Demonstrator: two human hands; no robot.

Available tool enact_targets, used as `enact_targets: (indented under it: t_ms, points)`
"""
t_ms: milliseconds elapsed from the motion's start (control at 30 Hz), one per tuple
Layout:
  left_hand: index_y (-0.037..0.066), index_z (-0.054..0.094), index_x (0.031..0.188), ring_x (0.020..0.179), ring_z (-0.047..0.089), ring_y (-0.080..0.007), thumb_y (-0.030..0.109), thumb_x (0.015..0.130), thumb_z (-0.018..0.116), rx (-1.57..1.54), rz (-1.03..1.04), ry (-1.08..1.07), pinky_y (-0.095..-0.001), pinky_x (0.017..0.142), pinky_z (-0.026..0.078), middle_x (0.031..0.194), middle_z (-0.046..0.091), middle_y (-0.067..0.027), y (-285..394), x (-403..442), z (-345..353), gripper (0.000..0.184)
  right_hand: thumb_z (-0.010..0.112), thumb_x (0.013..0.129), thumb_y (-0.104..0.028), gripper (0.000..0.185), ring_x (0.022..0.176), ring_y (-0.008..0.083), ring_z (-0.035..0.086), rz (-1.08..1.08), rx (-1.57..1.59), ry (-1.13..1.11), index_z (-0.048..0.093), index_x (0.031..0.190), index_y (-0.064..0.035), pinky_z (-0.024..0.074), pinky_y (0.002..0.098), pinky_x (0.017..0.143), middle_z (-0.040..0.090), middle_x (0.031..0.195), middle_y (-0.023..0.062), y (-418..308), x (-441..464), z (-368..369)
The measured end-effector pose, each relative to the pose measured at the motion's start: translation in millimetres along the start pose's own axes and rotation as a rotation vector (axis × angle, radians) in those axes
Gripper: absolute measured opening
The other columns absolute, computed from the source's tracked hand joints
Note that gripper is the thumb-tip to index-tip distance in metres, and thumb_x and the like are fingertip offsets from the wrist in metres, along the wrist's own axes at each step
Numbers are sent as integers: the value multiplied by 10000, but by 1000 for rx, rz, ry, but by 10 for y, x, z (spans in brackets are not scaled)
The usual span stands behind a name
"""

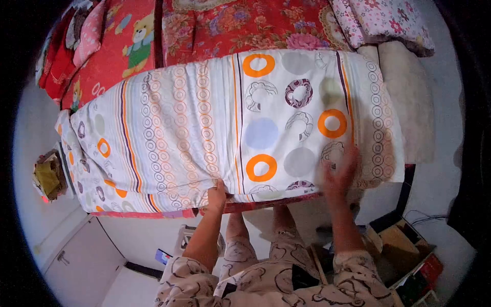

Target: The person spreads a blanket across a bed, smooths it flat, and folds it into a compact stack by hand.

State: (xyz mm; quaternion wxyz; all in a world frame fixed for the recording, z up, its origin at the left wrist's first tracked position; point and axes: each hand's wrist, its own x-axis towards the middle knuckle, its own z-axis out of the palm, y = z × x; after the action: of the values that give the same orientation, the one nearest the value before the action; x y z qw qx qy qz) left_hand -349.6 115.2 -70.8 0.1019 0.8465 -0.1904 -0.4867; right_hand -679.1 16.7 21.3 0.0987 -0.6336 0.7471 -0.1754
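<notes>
A white bedsheet (279, 110) printed with orange rings, grey and blue circles and stripes lies spread across the near part of a bed. Creases run through it toward my left hand (217, 195), which is closed on the cloth at its near edge. Over the sheet's right part is my right hand (339, 173), smeared by motion. Its fingers are too blurred to show whether they grip, and I cannot tell if it touches the cloth.
Red floral bedding (266, 25) and a red teddy-bear blanket (115, 48) lie beyond the sheet. A flowered pillow (394, 23) sits far right above a pale cushion (406, 97). Below stand a plastic stool (186, 238) and boxes (399, 245).
</notes>
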Motion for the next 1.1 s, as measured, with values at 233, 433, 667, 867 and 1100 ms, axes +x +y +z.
enact_targets:
  t_ms: [233, 433, 667, 867, 1100]
  points:
    - [-137, 572, 702, 590, 563, -282, 428, 853, 462, -24, 192, 100, -395, 584, 422, 622, 581, -237, -33, -167, -32, 595, 640, 685, -252, 680, 1242, 392, 264, -66, -194, -537, 359, 1290, -116, 231, 493, 1004, 285, 1352, 200, -89, 115, 516]
    - [-118, 589, 888, 680, 577, -199, 449, 804, 547, -488, -75, -66, -342, 622, 460, 805, 616, -160, 114, -202, -1, 575, 641, 617, -60, 694, 1156, 354, 394, -268, -60, -549, 394, 1262, -115, 316, 440, 974, 420, 1253, 169, 641, -158, -10]
    - [-96, 532, 1030, 872, 555, -207, 330, 838, 555, -808, -105, -160, -316, 735, 454, 975, 579, -125, 295, -564, 1, 468, 575, 597, 7, 485, 1016, 353, 478, -111, -40, -455, 527, 1074, -69, 362, 449, 898, 539, 1055, 153, 217, 74, -102]
    - [-63, 477, 1124, 871, 571, -204, 282, 852, 521, -626, 129, 128, -316, 706, 486, 1025, 568, -109, 247, -709, 119, 441, 563, 634, -3, 297, 952, 338, 501, 67, 40, -490, 585, 923, -63, 402, 446, 820, 546, 976, 160, 884, -245, 95]
    - [116, 598, 869, 505, 415, -66, 305, 883, 493, -553, 31, -403, -214, 440, 333, 621, 484, 27, 945, -1381, -96, 217, 579, 655, -59, 355, 948, 366, 496, -216, -174, -609, 541, 1006, -22, 402, 461, 813, 527, 990, 193, 301, -67, 228]
